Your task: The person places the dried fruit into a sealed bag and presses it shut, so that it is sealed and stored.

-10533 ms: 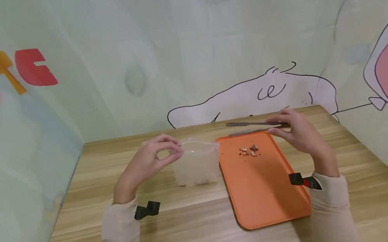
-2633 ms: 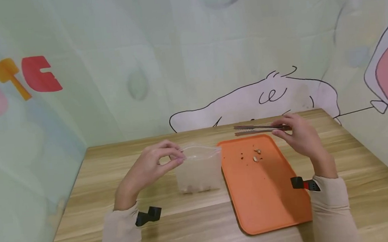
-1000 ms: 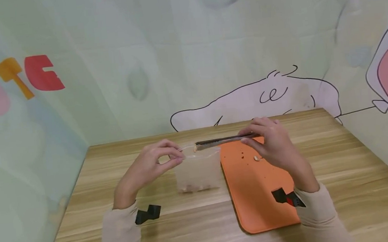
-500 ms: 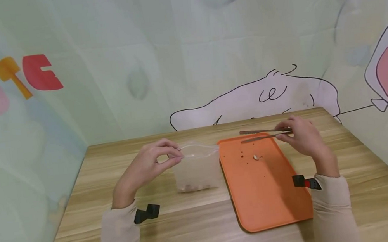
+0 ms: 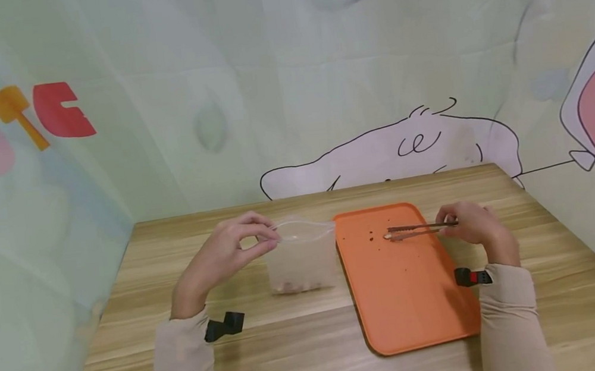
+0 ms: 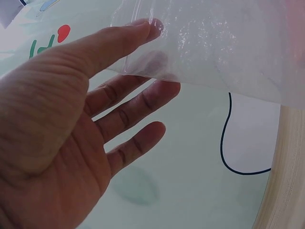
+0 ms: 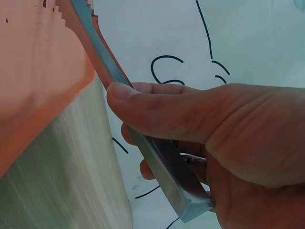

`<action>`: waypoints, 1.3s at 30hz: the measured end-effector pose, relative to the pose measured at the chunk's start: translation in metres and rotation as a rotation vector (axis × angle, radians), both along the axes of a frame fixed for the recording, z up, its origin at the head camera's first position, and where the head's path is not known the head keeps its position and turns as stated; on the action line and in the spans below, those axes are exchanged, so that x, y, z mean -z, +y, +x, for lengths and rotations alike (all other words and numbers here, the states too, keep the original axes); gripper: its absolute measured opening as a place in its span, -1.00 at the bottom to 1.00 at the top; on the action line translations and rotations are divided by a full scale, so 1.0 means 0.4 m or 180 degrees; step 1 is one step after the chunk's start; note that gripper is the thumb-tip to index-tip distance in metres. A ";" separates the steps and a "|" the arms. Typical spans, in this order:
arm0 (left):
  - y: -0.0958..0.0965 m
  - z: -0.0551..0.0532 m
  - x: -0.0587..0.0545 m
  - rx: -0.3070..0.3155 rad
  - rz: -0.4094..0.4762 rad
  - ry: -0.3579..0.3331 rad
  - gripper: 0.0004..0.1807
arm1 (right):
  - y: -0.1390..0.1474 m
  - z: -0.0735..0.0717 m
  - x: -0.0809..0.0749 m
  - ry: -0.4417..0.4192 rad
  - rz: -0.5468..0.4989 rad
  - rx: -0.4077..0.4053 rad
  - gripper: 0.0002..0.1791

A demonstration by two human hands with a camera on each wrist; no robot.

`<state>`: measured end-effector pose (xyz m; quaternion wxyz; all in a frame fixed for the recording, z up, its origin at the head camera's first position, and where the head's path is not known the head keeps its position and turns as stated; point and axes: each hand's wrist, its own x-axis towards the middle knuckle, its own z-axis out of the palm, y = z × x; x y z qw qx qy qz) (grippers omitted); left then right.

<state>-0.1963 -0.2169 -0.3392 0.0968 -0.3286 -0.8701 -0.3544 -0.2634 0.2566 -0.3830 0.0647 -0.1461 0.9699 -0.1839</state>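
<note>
In the head view my left hand (image 5: pixel 223 252) pinches the left top corner of a clear zip bag (image 5: pixel 302 262) between thumb and fingers. The bag stands upright, mouth parted, with small nuts along its bottom. My right hand (image 5: pixel 476 225) grips metal tongs (image 5: pixel 420 232) near their closed end. The tong tips are low over the orange tray (image 5: pixel 416 305), at a small pale nut, cashew-like (image 5: pixel 387 236); whether they pinch it is unclear. In the left wrist view thumb and forefinger hold the bag film (image 6: pixel 205 47). The right wrist view shows the thumb along the tongs (image 7: pixel 162 167).
Dark crumbs (image 5: pixel 371 237) are scattered on the tray's far half. The bag stands against the tray's left edge on a wooden table (image 5: pixel 292 353). A printed cloth backdrop (image 5: pixel 278 92) rises behind the table's far edge.
Several nuts have gone from the tray. The tongs carried a piece over the bag's mouth, swung back right with spread arms, then came down onto the tray. The left hand stayed at the bag.
</note>
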 end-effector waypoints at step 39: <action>0.002 0.005 -0.005 0.0000 -0.0114 0.0008 -0.91 | -0.304 0.110 -0.136 0.2200 -0.0875 -0.0975 -0.81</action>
